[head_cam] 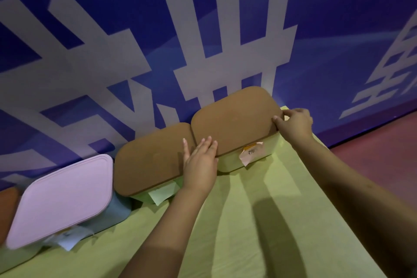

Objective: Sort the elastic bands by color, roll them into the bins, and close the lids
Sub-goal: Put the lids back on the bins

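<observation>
Our left hand [199, 160] presses flat and our right hand [294, 123] pinches the brown lid [234, 119]; it seems stiff, light, best held at corners.

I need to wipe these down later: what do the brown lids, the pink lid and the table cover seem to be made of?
Brown lids: matte, grainy, probably cork or pressed wood fibre. Pink lid: smooth moulded plastic, judging by its raised rim line. Table cover: yellow-green cloth, likely, since it lies in soft folds.
</observation>
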`<state>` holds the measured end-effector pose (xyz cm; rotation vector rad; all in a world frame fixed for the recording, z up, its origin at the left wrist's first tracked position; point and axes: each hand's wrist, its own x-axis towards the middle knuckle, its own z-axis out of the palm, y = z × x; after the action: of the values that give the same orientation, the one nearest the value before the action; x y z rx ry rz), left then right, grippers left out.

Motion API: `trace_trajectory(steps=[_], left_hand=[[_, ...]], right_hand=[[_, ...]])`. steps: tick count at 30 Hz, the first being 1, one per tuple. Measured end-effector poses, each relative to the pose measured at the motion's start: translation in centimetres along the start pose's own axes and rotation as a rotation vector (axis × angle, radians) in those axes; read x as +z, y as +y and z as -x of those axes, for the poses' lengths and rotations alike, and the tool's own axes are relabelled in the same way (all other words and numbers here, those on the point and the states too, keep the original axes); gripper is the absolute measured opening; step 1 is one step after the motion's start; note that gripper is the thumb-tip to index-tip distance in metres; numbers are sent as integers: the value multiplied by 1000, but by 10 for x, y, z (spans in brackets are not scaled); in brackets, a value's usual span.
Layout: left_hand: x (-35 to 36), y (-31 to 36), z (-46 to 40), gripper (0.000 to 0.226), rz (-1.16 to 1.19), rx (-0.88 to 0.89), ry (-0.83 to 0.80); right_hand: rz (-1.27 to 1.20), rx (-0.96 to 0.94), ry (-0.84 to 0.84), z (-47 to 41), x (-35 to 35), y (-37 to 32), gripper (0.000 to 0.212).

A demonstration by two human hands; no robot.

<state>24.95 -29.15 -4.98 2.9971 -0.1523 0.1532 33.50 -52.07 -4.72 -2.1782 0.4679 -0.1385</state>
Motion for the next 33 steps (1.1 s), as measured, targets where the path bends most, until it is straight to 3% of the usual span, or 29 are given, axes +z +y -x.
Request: trace_trajectory(steps=[3,10,19,26,33], left_hand=[[2,-2,-4,48,8,35,24],[21,8,-2,51,117,88,93],[20,-1,2,65,-47,18,138],[25,-13,-15,62,78,197,206],[37,1,-9,70,205,198,188]], right_hand=[[-149,50,-96,-3,-2,4,40],[-230,72,-87,-1,-11,21,43],[-390,46,-116,5,2,22,45],[-532,177,-157,-5,0,29,37],[-609,216,-125,-13,-8,46,34]])
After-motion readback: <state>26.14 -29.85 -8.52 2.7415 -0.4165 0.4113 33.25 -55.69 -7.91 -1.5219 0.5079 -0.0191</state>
